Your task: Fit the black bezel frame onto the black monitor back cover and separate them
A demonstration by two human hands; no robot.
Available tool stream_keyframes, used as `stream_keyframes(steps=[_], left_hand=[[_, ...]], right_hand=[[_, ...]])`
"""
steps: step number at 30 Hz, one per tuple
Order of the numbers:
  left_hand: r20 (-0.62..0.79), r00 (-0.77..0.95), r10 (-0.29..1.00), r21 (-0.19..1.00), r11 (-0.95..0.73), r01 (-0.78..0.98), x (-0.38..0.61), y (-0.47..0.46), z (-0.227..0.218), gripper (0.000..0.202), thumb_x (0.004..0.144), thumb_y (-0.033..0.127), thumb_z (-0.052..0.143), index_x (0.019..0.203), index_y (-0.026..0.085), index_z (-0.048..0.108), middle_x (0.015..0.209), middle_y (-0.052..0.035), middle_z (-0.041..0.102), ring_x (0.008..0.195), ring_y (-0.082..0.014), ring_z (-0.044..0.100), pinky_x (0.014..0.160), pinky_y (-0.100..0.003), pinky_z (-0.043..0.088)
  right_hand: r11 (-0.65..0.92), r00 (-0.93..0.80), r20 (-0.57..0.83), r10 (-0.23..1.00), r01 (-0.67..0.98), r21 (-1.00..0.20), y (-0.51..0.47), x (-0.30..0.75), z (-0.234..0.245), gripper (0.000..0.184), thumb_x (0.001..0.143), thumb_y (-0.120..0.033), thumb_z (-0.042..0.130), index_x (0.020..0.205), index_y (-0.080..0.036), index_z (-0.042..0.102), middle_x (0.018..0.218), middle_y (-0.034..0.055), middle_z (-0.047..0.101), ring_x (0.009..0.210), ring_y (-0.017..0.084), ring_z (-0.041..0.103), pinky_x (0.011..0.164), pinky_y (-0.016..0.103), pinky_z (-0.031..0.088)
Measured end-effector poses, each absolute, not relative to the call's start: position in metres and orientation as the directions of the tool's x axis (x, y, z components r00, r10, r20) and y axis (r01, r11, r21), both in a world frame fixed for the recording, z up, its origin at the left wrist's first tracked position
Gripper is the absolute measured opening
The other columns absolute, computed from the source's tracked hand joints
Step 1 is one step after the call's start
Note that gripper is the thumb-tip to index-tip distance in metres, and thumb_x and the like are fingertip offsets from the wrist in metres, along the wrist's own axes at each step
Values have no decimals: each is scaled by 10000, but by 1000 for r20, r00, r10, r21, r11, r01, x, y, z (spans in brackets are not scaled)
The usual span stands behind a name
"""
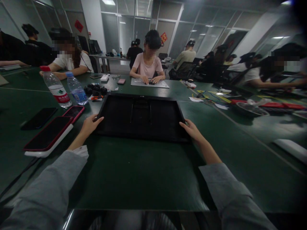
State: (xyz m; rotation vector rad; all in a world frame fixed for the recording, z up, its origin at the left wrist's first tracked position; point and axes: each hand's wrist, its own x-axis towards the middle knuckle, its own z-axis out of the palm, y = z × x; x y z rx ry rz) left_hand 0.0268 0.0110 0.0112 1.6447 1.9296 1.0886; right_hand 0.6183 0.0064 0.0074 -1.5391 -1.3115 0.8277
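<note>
A flat black rectangular panel with a raised rim lies across the green table in front of me. Two upright lines and a crosspiece, like a bracket, show near its middle, and a small pale mark sits on its far rim. My left hand is closed on the left edge, thumb on top and the other fingers partly hidden at the side. On the opposite edge, my right hand grips in the same way, its thumb over the rim.
Left of the panel stand a red-capped bottle and a blue-capped bottle. Phones lie nearer me, beside a black cable. Black parts sit behind. A bowl and yellow cords are at right. A person works opposite.
</note>
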Motion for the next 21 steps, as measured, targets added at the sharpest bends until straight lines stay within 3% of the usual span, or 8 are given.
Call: stream_keyframes(steps=[3, 6, 10, 15, 21], left_hand=[[176, -194, 965, 785, -19, 619, 25, 10, 11, 738, 801, 718, 716, 1252, 135, 752, 1149, -168, 799, 1025, -321, 760, 887, -400, 594], [168, -183, 969, 797, -24, 604, 29, 9, 12, 797, 765, 752, 724, 1261, 128, 741, 1161, -182, 792, 1037, -326, 755, 869, -401, 596], [162, -141, 977, 807, -49, 589, 34, 8, 14, 788, 787, 764, 693, 1254, 132, 746, 1120, -162, 803, 983, -317, 756, 828, -393, 592], [196, -111, 974, 778, -86, 622, 40, 7, 14, 775, 804, 808, 662, 1196, 150, 780, 1133, -142, 809, 1003, -318, 754, 898, -405, 582], [212, -107, 971, 797, -108, 595, 44, 12, 13, 737, 851, 719, 662, 1301, 143, 753, 1236, -163, 790, 1088, -324, 746, 991, -440, 575]], right_hand=[[26, 181, 78, 980, 275, -961, -1, 623, 11, 560, 779, -599, 819, 1219, -268, 714, 1055, 96, 802, 934, 320, 782, 868, 503, 675], [63, 234, 115, 966, 217, -974, 2, 624, 8, 705, 723, -586, 866, 1332, -283, 680, 1101, 78, 802, 954, 308, 783, 891, 507, 672], [122, 270, 194, 943, 260, -958, 12, 625, 1, 827, 642, -583, 886, 1376, -266, 675, 1235, 87, 776, 1121, 331, 749, 1027, 562, 612], [158, 299, 219, 929, 214, -964, 12, 630, -3, 851, 645, -546, 861, 1413, -236, 664, 1223, 111, 776, 1152, 351, 738, 1053, 591, 591], [162, 371, 228, 900, 201, -966, 11, 637, -5, 828, 633, -487, 852, 1398, -228, 666, 1278, 112, 759, 1193, 360, 727, 1110, 608, 548]])
